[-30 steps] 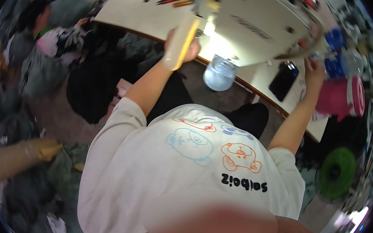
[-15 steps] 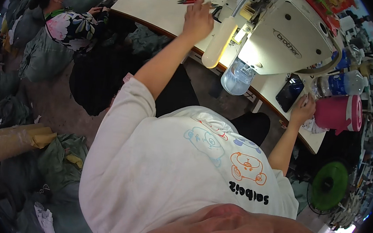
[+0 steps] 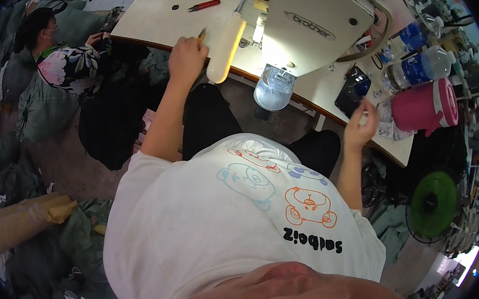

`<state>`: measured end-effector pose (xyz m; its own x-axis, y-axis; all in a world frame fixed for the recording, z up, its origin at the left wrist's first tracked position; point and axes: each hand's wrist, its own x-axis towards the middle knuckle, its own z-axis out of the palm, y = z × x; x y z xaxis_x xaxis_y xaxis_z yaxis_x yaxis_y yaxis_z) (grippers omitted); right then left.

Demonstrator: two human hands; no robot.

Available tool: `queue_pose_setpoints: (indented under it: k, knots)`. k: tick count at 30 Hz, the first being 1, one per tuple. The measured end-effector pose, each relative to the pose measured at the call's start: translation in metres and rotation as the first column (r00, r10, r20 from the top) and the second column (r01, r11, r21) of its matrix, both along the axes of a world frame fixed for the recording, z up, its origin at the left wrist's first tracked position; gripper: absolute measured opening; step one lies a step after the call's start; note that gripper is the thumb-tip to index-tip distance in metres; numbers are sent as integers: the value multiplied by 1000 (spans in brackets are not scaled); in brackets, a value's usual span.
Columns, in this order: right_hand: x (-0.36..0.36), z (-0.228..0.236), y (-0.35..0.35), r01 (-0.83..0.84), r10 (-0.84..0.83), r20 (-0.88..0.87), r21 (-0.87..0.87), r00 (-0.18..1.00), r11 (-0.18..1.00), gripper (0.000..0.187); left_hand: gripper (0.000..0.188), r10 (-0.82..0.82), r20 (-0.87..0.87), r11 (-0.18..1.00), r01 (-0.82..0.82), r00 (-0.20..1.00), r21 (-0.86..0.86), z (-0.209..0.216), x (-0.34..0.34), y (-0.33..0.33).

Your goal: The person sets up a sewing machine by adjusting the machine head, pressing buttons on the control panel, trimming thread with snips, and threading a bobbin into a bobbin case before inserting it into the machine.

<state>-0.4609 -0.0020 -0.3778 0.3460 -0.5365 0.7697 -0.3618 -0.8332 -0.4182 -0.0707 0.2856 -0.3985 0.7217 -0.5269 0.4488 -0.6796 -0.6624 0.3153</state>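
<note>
Left hand point(image 3: 186, 58) rests at the near edge of the sewing table point(image 3: 148, 19), fingers curled shut around a small yellow-tipped tool point(image 3: 202, 34) whose point sticks up and away from the knuckles; whether it is a snipper or a marker is too small to tell. Just beyond it to the right stands the cream sewing machine point(image 3: 315, 24), its lit arm touching distance from the thumb side. A red-handled tool point(image 3: 204, 5) lies farther out on the table, well apart from the hand.

Right hand point(image 3: 360, 128) hovers above the table's near edge on the other side of the machine, fingers pinched together on a small white piece point(image 3: 363, 117), probably a scrap or tag. A dark phone point(image 3: 353, 91) lies just beyond the fingertips, with plastic bottles point(image 3: 418, 63) and a pink jug point(image 3: 425, 107) farther to the right.

The yellow-tipped tool looks light and stiff, likely sharp at its tip, so it is best held along the body as now. The white piece seems featherlight and soft; a fingertip pinch suits it.

Another person in a flowered top point(image 3: 68, 67) sits well off to the left.
</note>
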Motion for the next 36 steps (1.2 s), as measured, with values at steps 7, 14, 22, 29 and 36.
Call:
queue_pose_setpoints:
  k: [7, 14, 22, 29, 36]
  knots:
    - [19, 34, 134, -404, 672, 362, 909, 646, -101, 30, 23, -477, -434, 523, -150, 764, -839, -19, -115, 37]
    - [33, 31, 152, -568, 705, 487, 811, 516, -144, 40, 14, -842, 45, 449, 746, 537, -491, 44, -199, 0]
    - [53, 89, -13, -253, 236, 141, 785, 962, 565, 36, 15, -460, 111, 707, 440, 881, -553, 21, -108, -18]
    - [167, 54, -234, 54, 302, -311, 772, 901, 633, 28, 24, -283, -321, 776, 18, 904, -631, -22, -10, -66]
    - [232, 45, -274, 249, 69, -673, 366, 736, 897, 22, 23, -102, 22, 923, 103, 995, -371, -15, -26, -76]
